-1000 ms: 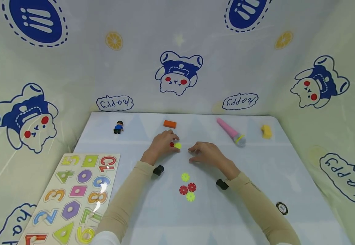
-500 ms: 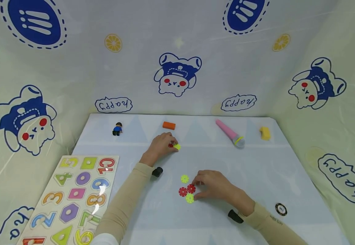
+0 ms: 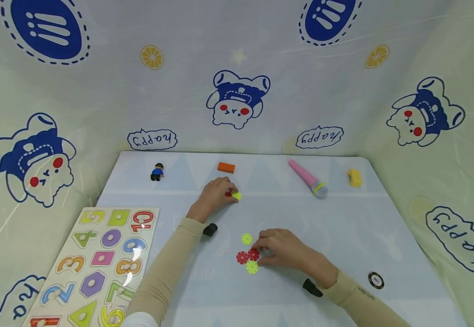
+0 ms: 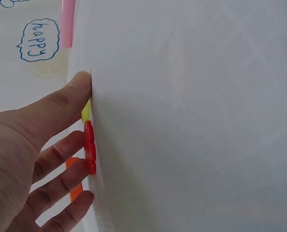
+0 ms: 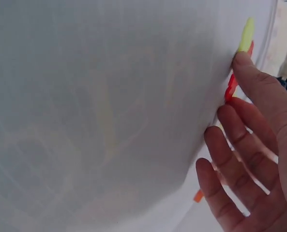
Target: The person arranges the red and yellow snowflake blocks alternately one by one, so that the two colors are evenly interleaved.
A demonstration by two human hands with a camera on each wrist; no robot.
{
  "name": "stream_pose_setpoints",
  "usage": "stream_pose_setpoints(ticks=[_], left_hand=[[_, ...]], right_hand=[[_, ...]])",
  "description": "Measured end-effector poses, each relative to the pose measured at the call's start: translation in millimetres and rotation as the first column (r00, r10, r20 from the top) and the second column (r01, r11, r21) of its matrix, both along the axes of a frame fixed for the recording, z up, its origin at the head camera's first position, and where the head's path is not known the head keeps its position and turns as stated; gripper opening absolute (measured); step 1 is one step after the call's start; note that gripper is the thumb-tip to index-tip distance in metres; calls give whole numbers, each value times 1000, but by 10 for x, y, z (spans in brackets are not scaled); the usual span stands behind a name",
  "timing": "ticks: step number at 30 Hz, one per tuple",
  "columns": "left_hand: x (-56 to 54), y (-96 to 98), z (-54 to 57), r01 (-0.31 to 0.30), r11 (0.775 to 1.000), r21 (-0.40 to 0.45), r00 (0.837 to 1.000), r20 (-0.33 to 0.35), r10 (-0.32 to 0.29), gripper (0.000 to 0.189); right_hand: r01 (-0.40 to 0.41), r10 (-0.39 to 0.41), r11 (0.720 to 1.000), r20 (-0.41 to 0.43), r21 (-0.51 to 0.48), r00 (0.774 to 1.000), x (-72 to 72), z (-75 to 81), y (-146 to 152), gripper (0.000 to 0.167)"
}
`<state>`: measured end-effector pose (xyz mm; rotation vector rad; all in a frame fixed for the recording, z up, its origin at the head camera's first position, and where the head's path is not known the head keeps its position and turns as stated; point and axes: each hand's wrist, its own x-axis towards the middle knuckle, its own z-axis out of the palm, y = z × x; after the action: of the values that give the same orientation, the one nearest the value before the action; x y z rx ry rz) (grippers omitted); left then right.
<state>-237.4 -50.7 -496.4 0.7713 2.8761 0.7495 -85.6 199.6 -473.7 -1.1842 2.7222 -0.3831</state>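
Observation:
My left hand (image 3: 214, 195) stays at the table's far middle, thumb and fingers curved around a yellow notched building disc (image 3: 237, 195) and a red notched disc (image 4: 89, 147). The left wrist view shows the yellow one by the thumb, the red one at the fingertips. Nearer the front, my right hand (image 3: 283, 247) touches a cluster of notched discs from the right. Its index finger meets a red disc (image 3: 253, 254), and its thumb is at the edge of a yellow disc (image 3: 252, 267). Another red disc (image 3: 242, 257) adjoins them; another yellow disc (image 3: 246, 239) lies just beyond.
A number-and-shape puzzle board (image 3: 102, 259) lies at left. Along the back are a toy figure (image 3: 157, 172), an orange block (image 3: 226, 167), a pink toy microphone (image 3: 306, 177) and a yellow block (image 3: 354, 178). A black-and-white round chip (image 3: 376, 280) lies right of my right forearm.
My right hand has come from beside the left hand toward the front cluster. The two red discs and front yellow disc have shifted slightly left. My left hand stays in place.

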Motion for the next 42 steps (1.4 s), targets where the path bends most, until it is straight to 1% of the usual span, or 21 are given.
stream_pose_setpoints(ticks=[5, 11, 14, 17, 20, 23, 26, 31, 34, 37, 42], left_hand=[[-7, -5, 6, 2, 1000, -9, 1000, 4, -2, 34], [-12, 8, 4, 4, 1000, -20, 1000, 3, -4, 35], [-5, 6, 12, 2, 1000, -19, 1000, 1, -2, 34], [4, 8, 17, 1, 1000, -17, 1000, 10, -1, 34], [11, 9, 13, -3, 1000, -17, 1000, 16, 3, 34], [16, 8, 5, 1, 1000, -22, 1000, 9, -1, 34], [17, 3, -1, 7, 1000, -28, 1000, -5, -8, 33], [15, -5, 3, 13, 999, -29, 1000, -13, -13, 34], [8, -4, 6, 15, 1000, -28, 1000, -17, -16, 34], [-4, -4, 2, 18, 1000, -24, 1000, -25, -19, 34], [-17, -7, -4, 16, 1000, -22, 999, -32, -17, 33]], right_hand=[[-57, 58, 998, -81, 17, 995, -49, -8, -44, 26], [-57, 58, 998, -121, 7, 991, -71, -24, -71, 24], [-25, 25, 1000, -102, 6, 994, -69, -34, -86, 24], [26, -26, 1000, -48, 9, 999, -59, -47, -101, 25], [70, -70, 997, -3, 19, 998, -50, -63, -115, 27], [88, -89, 996, 24, 12, 996, -45, -86, -120, 28], [93, -93, 996, 34, -13, 995, -40, -104, -114, 29], [90, -90, 993, 3, -73, 996, -61, -116, -63, 30], [107, -108, 990, -4, -89, 994, -110, -79, -27, 30], [148, -148, 986, 2, -82, 989, -194, -9, -9, 30], [225, -225, 972, 11, -72, 974, -426, 66, -28, 32]])
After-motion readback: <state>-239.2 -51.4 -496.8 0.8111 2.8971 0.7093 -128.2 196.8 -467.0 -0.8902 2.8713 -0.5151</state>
